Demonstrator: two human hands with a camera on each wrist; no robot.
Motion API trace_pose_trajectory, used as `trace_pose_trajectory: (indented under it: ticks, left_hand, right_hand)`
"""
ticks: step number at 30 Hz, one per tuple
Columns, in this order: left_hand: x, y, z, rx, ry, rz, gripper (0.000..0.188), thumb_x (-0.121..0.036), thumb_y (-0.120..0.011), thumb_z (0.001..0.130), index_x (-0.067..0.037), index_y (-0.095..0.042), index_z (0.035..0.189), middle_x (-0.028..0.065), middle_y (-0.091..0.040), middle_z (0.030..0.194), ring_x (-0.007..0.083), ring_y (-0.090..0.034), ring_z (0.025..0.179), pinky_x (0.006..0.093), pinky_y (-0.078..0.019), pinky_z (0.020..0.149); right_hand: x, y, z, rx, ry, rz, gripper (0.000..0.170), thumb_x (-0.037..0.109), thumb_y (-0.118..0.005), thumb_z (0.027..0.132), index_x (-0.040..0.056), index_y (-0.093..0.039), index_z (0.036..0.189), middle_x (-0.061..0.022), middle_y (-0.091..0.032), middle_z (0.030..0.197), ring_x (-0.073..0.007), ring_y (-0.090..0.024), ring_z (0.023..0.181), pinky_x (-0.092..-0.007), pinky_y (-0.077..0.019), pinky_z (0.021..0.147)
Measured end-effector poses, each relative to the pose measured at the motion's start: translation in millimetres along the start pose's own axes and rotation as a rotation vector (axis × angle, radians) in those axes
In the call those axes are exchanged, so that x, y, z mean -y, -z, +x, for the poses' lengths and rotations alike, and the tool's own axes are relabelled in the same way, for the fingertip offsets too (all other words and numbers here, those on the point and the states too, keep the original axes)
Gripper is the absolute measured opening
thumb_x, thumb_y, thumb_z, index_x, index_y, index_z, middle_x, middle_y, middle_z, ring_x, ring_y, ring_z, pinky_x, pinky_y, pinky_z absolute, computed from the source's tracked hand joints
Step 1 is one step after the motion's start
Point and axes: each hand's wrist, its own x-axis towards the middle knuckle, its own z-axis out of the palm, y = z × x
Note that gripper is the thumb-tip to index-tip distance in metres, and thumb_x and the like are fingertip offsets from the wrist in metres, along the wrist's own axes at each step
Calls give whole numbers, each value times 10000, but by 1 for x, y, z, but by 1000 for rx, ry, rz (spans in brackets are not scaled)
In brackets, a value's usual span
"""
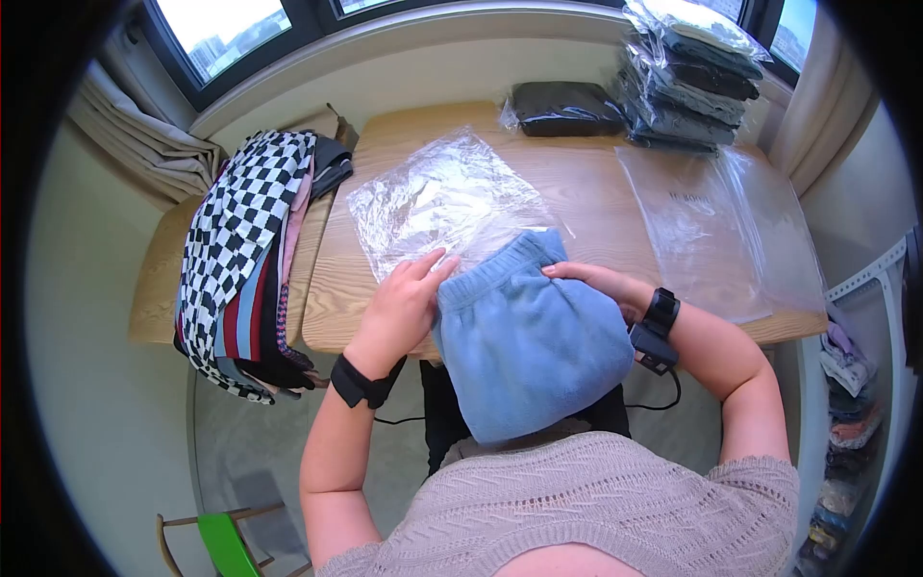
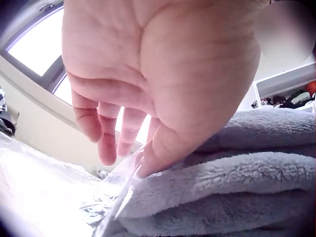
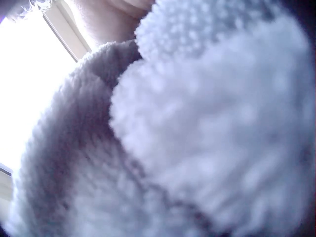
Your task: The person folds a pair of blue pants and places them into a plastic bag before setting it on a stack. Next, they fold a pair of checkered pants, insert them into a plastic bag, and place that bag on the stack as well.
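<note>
Folded blue fleece trousers (image 1: pixel 538 337), with a gathered elastic waistband, are held in front of the body at the table's near edge. My right hand (image 1: pixel 601 284) grips their far right side, thumb on top and the other fingers mostly hidden beneath. At the waistband's left end is my left hand (image 1: pixel 409 298). Its fingers stretch out fairly straight in the left wrist view, and the thumb touches the raised edge of a clear plastic bag (image 2: pixel 116 197) beside the fleece layers (image 2: pixel 237 173). That bag (image 1: pixel 452 192) lies mostly flat on the table. Fluffy fabric (image 3: pixel 197 128) fills the right wrist view.
A pile of clothes (image 1: pixel 240 240), checkered on top, lies on the left. Several bagged garments (image 1: pixel 687 82) are stacked at the back right, next to a dark packed one (image 1: pixel 567 108). More clear bags (image 1: pixel 702 221) lie on the right of the wooden table (image 1: pixel 332 308).
</note>
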Motion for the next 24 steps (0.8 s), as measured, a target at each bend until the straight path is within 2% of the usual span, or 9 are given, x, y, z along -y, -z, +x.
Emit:
trace_pose_trajectory:
  ticks: [4,6,10,12,15,16,18,21,24]
  left_hand:
    - [-3,6,7,-70,-8,-43,580,129,-507,691,-121,-556,1211,184,-514,1241,354,-542,1040,402,-453,878]
    - [2,4,9,-114,-74,-49,454,114,-498,706,-116,-586,1087,172,-546,1178,345,-555,1036,403,-486,826]
    - [3,2,13,-150,-107,-33,375,113,-496,709,-94,-579,1011,162,-551,1165,342,-559,1028,406,-485,827]
    - [0,2,17,-294,-59,-133,357,97,-514,707,-99,-584,997,143,-568,1151,327,-563,1027,390,-488,821]
    - [4,5,17,-205,-135,56,414,84,-527,704,-104,-595,1067,113,-582,1164,303,-573,970,364,-495,789]
    - [1,5,17,-205,-134,55,414,84,-527,704,-104,-595,1067,113,-582,1164,303,-573,970,364,-495,789]
    - [-8,6,17,-83,-58,102,513,99,-511,714,-75,-563,1195,110,-576,1215,308,-551,866,371,-467,808]
    - [-11,5,21,-179,-106,122,581,90,-523,689,-69,-543,1248,53,-561,1263,257,-544,801,337,-500,715]
    - [-10,5,15,-274,-120,117,557,66,-527,700,-56,-543,1243,42,-564,1269,241,-532,764,325,-496,694]
  right_hand:
    - [2,-4,0,-15,-11,-21,586,454,-554,871,-15,-516,1222,-164,-624,1103,-206,-668,908,-306,-543,819]
    - [3,-4,0,-10,-11,-30,593,453,-555,872,-15,-506,1233,-167,-616,1122,-209,-665,917,-307,-541,825]
    - [3,-5,1,5,-9,-15,615,452,-556,874,-17,-475,1265,-178,-588,1175,-222,-655,950,-314,-533,844]
    - [2,-5,1,11,-17,7,619,453,-560,872,-17,-473,1267,-178,-588,1177,-225,-652,959,-315,-530,851]
    - [4,-9,-2,11,-19,16,618,455,-569,867,-13,-483,1261,-180,-592,1170,-227,-650,965,-314,-526,860]
    - [5,-10,-3,7,-17,0,612,457,-574,863,-10,-494,1252,-181,-597,1161,-227,-651,962,-312,-524,863]
    - [10,-10,-4,3,-46,-21,579,438,-568,876,-11,-507,1236,-178,-602,1152,-222,-652,960,-312,-523,867]
    - [18,-13,-5,29,-47,-34,512,396,-544,905,-14,-527,1210,-171,-609,1143,-213,-653,955,-315,-524,871]
    - [24,-12,-2,72,-10,-19,457,355,-517,932,-16,-534,1199,-164,-611,1141,-204,-653,951,-317,-526,866]
